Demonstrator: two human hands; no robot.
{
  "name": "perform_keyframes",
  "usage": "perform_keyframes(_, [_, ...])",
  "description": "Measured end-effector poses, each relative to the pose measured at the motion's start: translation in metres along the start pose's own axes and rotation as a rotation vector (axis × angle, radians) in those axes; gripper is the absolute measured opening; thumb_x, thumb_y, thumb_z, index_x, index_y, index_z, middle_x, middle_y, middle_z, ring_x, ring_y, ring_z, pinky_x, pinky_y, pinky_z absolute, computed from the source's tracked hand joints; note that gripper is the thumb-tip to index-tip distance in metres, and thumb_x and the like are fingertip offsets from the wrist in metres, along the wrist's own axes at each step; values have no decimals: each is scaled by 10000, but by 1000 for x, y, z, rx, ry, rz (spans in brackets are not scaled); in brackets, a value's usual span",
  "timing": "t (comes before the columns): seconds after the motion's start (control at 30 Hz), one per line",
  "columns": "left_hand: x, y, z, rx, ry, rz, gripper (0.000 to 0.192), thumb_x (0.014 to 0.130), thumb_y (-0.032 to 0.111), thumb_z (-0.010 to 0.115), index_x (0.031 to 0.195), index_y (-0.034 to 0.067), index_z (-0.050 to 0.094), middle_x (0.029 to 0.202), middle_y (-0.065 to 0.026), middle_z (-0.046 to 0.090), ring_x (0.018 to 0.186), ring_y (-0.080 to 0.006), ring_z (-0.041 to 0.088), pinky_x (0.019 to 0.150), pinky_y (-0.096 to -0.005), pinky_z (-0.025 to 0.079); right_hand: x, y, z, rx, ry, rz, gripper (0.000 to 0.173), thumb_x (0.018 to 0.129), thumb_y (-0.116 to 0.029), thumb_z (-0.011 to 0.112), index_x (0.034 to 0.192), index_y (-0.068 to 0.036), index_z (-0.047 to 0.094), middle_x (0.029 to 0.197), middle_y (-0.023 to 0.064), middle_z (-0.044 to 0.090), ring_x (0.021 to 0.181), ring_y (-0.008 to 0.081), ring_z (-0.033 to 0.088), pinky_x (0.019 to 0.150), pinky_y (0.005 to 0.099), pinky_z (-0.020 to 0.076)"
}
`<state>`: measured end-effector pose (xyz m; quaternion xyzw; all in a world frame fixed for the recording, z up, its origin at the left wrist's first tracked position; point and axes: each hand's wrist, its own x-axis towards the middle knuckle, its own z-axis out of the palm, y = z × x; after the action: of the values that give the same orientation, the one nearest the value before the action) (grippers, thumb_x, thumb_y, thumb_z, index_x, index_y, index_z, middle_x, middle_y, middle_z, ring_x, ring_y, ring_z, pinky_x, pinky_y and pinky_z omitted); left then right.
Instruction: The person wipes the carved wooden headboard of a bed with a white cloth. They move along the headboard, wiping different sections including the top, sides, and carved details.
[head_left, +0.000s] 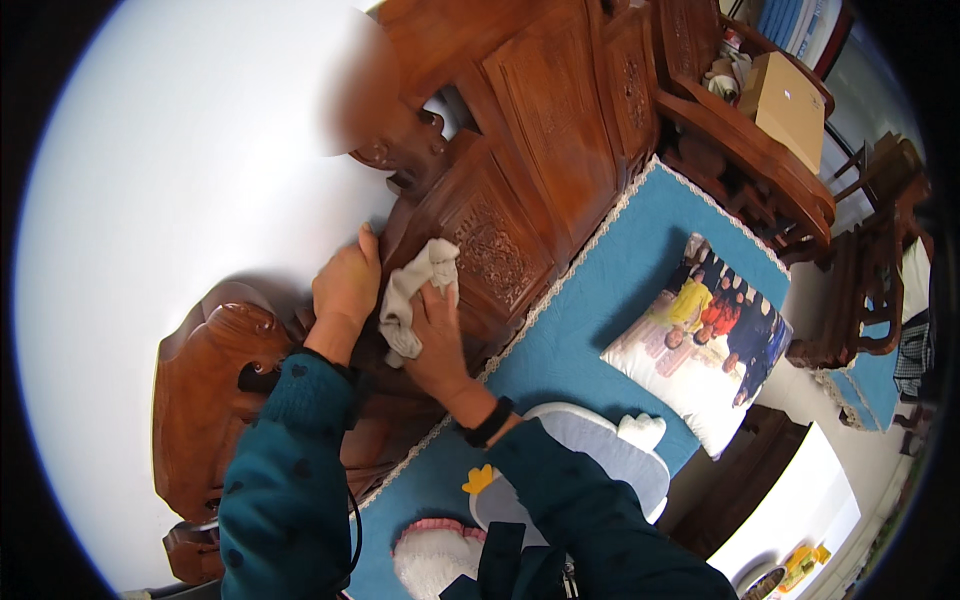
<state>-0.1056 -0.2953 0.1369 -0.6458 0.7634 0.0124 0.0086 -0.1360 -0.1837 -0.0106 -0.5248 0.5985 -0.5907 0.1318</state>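
A pale grey cloth is pressed against the carved wooden backrest of a dark reddish-brown sofa. My right hand lies over the cloth's lower edge and grips it, fingers pointing up the panel. On the top edge of the same backrest rests my left hand, its thumb up and its fingers curled out of sight behind the rim. The floral carving shows just right of the cloth. Below both hands, a blue seat cover with white lace trim spreads over the sofa seat.
On the seat lie a photo-printed pillow, a grey penguin-like cushion and a white cushion with pink frill. A wooden armchair bears a cardboard box. A white-topped table stands lower right. The white wall rises behind the sofa.
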Motion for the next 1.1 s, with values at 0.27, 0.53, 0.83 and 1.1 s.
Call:
perform_keyframes(0.27, [-1,2,-2,-25,-32,-16,745,1061,490,192,939,18,755,997,-238,717,971,-451,665,906,-518,517,105,20,-80,449,278,317,455,983,-34,567,1405,84,443,1463,220,437,1318,355,489,1097,378,394])
perform_keyframes(0.53, [-2,7,-5,-11,-58,-53,745,1059,488,191,940,21,758,997,-234,719,974,-438,670,910,-510,519,87,13,-37,-136,173,49,570,813,-26,681,1321,111,462,1463,326,370,1354,518,347,1173,553,249])
perform_keyframes(0.83, [-1,2,-2,10,-44,-14,731,1060,485,199,946,27,757,998,-242,718,956,-443,675,891,-516,528,123,13,-58,146,221,225,569,875,-187,732,1308,88,487,1429,286,423,1301,502,404,1109,496,339])
perform_keyframes(1.1, [-4,6,-8,3,-45,-19,726,1063,469,206,926,16,756,973,-238,722,959,-431,681,898,-509,527,126,28,-54,-44,301,89,559,893,-105,662,1390,62,467,1526,284,330,1390,479,341,1163,483,282])
